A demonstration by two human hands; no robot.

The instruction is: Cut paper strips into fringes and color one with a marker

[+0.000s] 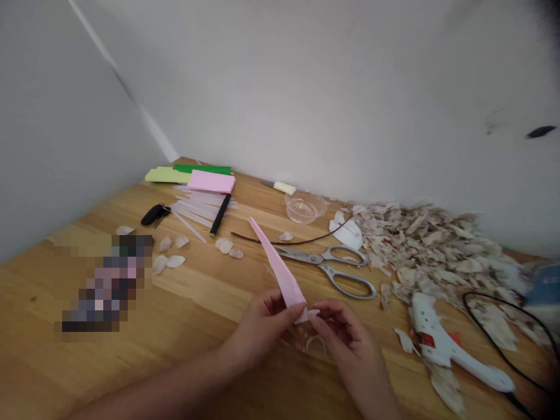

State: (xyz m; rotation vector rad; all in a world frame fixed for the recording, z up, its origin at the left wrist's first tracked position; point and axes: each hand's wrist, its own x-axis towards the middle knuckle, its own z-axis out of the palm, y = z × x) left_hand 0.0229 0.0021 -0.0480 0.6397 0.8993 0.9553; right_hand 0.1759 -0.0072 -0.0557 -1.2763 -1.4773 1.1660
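Pink paper piece (283, 274) is held just above the worktop (35, 361), long axis slanting away and to the left, narrow tip at far end, wide end in the fingers. Wide end is pinched by the left hand (261, 324), thumb on top. Right hand (350, 338) is set just right of that same end; a small pale piece (314, 314) is pinched between thumb and index finger, right by the paper's edge. Whether they touch can't be told. Both hands about equally near; tip is left free.

Beyond the paper: scissors (324, 259), blades pointed left toward it, and a thin twig (306, 242), passed behind the tip in this view. Glue gun (437, 344) is parked right of the right hand, petal heap (429, 245) behind it. Nothing is seen between the two pinches.
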